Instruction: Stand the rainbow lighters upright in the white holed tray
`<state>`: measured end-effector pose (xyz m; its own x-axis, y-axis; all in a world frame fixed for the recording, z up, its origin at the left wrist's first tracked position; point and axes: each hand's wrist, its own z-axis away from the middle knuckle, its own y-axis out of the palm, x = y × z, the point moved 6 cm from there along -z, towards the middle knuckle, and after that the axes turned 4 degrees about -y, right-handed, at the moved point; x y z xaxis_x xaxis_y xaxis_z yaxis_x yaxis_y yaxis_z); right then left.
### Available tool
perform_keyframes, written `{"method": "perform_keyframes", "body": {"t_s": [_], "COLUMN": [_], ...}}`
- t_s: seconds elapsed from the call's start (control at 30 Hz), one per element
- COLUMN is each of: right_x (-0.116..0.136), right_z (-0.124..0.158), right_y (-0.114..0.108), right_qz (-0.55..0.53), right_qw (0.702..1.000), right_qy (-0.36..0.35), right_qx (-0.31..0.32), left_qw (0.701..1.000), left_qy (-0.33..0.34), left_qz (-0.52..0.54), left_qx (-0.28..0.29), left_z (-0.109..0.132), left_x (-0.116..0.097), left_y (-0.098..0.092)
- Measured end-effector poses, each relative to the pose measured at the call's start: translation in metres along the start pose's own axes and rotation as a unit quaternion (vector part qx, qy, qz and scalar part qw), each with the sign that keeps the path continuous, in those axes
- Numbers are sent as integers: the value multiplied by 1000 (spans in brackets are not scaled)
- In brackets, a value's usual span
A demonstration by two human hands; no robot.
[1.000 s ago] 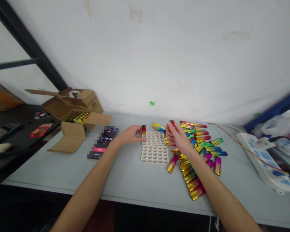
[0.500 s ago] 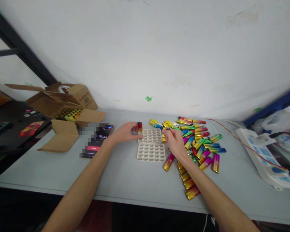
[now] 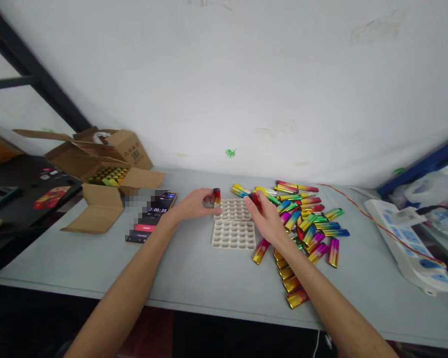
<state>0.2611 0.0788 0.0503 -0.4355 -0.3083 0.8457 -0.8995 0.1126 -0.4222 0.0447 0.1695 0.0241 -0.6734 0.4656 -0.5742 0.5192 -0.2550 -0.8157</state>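
Two white moulded trays (image 3: 234, 234) with rows of pockets lie one behind the other. A red and gold lighter (image 3: 217, 196) with a black top stands upright at the rear tray's back left corner. Around it curls my left hand (image 3: 197, 203), fingers beside the lighter and thumb at the tray's left edge. My right hand (image 3: 267, 216) grips another red lighter (image 3: 256, 200) just off the rear tray's right side; the fingers hide part of it. Right beside that hand spreads a loose pile of shiny multicoloured lighters (image 3: 313, 238).
A phone (image 3: 153, 219) showing a timer lies to the left. Behind it an open cardboard box (image 3: 100, 209) holds several yellow-green topped pieces. At far right are a white power strip (image 3: 406, 248), a red-yellow cord (image 3: 358, 209) and plastic bags (image 3: 433, 189). A wall backs the table.
My right hand has turned, so the red lighter in it now shows more plainly beside the rear tray. My left hand and the upright lighter have stayed in place.
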Motion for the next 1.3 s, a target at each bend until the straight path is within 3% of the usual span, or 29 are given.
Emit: {"method": "perform_keyframes", "body": {"t_s": [0.13, 0.27, 0.47, 0.8, 1.03, 1.2, 1.3], "right_x": [8, 22, 20, 11, 4, 6, 12], "right_z": [-4, -12, -40, -62, -68, -70, -66], "right_y": [7, 8, 24, 46, 47, 43, 24], "right_qz": [-5, 95, 137, 250, 224, 199, 160], "right_qw": [993, 976, 975, 924, 917, 929, 954], "right_qy": [-91, -183, -139, -214, -222, -213, -196], "right_qx": [79, 66, 107, 194, 244, 229, 163], "left_qw": [1000, 997, 997, 997, 997, 997, 997], "left_qy": [5, 4, 13, 20, 16, 18, 18], "left_qz": [21, 64, 68, 72, 70, 70, 71], "left_qx": [18, 35, 19, 14, 13, 11, 13], "left_z": [1, 1, 0, -1, -1, 0, 0], "left_x": [0, 1, 2, 6, 6, 6, 5], "left_y": [-3, -5, -3, 0, 1, 0, -1]}}
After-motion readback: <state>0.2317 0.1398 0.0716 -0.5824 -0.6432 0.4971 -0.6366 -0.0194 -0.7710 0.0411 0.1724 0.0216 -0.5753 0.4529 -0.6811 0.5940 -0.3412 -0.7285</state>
